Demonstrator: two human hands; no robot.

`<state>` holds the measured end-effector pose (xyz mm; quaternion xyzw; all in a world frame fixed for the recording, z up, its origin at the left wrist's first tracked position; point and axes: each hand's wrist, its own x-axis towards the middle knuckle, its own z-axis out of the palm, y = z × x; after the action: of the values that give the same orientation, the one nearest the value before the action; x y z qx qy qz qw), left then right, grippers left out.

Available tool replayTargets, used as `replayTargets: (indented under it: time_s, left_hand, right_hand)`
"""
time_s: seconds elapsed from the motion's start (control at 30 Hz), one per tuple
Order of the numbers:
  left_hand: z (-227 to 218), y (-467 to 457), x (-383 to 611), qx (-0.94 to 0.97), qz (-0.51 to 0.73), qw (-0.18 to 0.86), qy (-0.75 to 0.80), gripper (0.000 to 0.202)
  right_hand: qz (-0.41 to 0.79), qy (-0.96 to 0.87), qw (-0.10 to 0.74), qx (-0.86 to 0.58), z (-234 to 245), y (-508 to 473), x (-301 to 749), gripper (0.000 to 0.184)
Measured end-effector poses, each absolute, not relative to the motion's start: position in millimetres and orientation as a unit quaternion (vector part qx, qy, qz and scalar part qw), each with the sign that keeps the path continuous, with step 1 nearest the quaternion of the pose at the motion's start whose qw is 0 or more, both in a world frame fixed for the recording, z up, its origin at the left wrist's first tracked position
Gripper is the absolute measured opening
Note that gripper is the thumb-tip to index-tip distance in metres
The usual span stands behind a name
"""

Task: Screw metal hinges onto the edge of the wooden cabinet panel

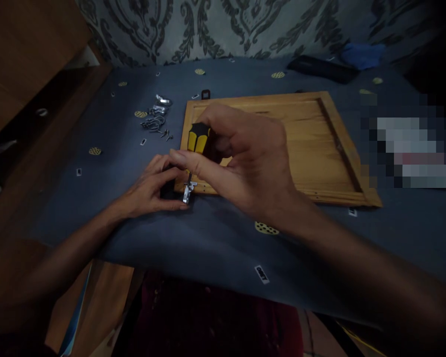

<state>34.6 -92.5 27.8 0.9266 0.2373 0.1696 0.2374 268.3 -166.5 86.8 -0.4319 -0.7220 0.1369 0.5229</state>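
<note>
My right hand [245, 158] is closed around a yellow and black screwdriver [197, 139], its shaft pointing down. The tip meets a silver metal hinge [188, 191] at the near left corner of a wooden cabinet door [282, 134]. With thumb and fingers, my left hand [152, 186] grips the hinge from the left side. The door lies flat, its recessed panel facing up. Part of its left edge is hidden behind my hands. Any screw under the tip is too small to make out.
More metal hinges [161, 104] and a few loose screws [167, 134] lie left of the door on the dark patterned cloth [134, 238]. A black case [323, 68] and a blue cloth [364, 54] rest at the back right. Wooden furniture [33, 59] stands along the left.
</note>
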Motion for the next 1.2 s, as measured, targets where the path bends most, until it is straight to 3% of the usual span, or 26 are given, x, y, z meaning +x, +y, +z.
replayTargets:
  time_s: [0.43,0.63,0.93,1.2]
  left_hand:
    - [28.2,-93.0,35.9,0.927,0.171,0.232,0.239,0.060]
    - [27.1,-92.0,35.3,0.928,0.172,0.231,0.237,0.062]
    - [25.6,-91.7,32.5,0.922,0.149,0.253,0.253,0.066]
    - [28.6,-92.7,34.1,0.925,0.142,0.244,0.254,0.064]
  right_hand:
    - [0.138,-0.730,0.493,-0.453,83.8,-166.3,267.8,0.043]
    - [0.156,-0.742,0.485,-0.436,86.7,-167.7,268.9,0.036]
    - [0.165,-0.743,0.512,-0.397,84.6,-167.5,265.1,0.041]
    - [0.197,-0.791,0.451,-0.363,91.2,-165.0,273.7,0.035]
